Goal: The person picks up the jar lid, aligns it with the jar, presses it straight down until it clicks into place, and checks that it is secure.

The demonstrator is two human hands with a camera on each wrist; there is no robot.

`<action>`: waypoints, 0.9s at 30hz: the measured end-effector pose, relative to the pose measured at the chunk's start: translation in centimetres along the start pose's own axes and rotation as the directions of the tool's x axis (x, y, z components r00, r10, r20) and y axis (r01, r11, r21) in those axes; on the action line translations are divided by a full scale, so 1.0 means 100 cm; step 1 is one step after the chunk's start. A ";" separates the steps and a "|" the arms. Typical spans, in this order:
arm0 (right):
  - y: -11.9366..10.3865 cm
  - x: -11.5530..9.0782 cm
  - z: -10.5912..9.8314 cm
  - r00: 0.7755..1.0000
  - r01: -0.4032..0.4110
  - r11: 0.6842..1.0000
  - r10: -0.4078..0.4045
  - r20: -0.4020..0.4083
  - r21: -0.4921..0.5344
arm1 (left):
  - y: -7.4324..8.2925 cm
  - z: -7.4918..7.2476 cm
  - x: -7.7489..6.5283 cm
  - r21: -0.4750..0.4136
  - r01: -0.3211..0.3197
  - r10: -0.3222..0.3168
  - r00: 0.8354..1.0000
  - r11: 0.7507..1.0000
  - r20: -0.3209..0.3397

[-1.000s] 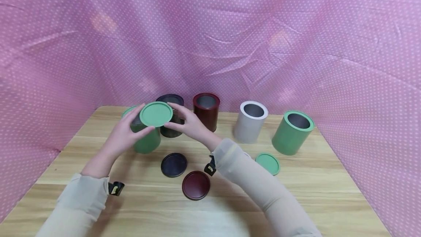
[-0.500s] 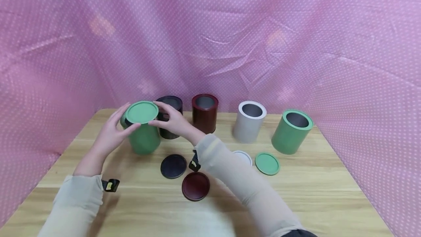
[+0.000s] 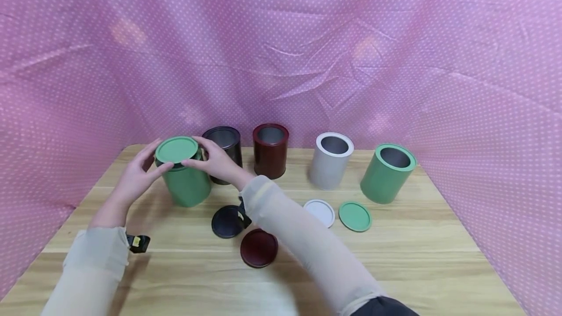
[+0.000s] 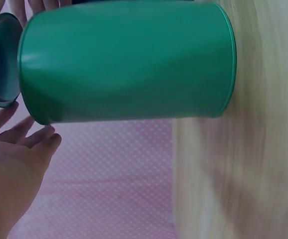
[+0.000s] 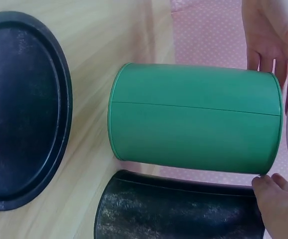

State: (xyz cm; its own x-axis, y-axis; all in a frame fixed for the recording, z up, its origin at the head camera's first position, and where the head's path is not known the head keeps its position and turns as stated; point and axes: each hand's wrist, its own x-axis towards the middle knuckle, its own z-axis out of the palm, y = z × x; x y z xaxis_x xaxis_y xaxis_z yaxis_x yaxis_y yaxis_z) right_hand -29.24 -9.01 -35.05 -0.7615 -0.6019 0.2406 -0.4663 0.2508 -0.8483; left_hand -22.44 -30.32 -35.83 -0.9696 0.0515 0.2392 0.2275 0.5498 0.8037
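A green lid [image 3: 177, 150] is held level between both hands over the green can [image 3: 187, 189] at the left of the table. My left hand [image 3: 133, 175] pinches its left edge between thumb and fingers. On the opposite edge, my right hand [image 3: 219, 164] grips it the same way. The left wrist view shows the underside of the lid [image 4: 3, 57] close to the can's top rim, a narrow gap between them. Fingertips of both hands lie at or very near the can's rim. Just right of this can stands an uncovered black can [image 3: 227, 146].
Uncovered dark red [image 3: 271, 157], white [image 3: 330, 167] and green [image 3: 386, 179] cans stand along the back. Flat on the wooden table [image 3: 197, 282] lie a black lid [image 3: 226, 223], a dark red lid [image 3: 259, 248], a white lid [image 3: 322, 212] and another green lid [image 3: 354, 216]. Pink dotted cloth [image 3: 281, 52] surrounds it.
Both hands have carried the green lid left and lowered it over the left green can. The right forearm's shift left has uncovered the white lid.
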 end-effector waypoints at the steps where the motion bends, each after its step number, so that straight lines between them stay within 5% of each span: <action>1: 0.001 0.001 0.001 1.000 -0.008 1.000 0.008 -0.003 0.005 | -0.002 -0.001 0.001 -0.001 0.009 -0.009 1.000 1.000 0.004; 10: 0.003 0.006 0.012 0.992 -0.117 0.993 0.115 -0.056 -0.025 | -0.012 -0.006 0.009 -0.021 0.125 -0.123 0.990 0.992 0.070; 20: 0.003 0.010 0.018 0.995 -0.094 0.995 0.095 -0.032 0.035 | -0.018 -0.013 0.009 0.007 0.133 -0.133 0.988 0.991 0.082; 27: 0.005 0.013 0.021 0.993 -0.119 0.993 0.118 -0.019 -0.018 | -0.021 -0.016 0.009 0.039 0.131 -0.134 0.987 0.991 0.084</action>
State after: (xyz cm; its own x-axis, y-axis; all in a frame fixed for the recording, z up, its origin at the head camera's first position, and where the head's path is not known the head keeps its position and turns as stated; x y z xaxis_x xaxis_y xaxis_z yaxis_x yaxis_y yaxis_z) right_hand -29.53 -11.29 -36.12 -0.8196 -0.5536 0.1473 -0.3805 0.3338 -0.8624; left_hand -23.66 -32.76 -36.43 -0.9954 0.0478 0.0828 0.0951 0.5840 0.8062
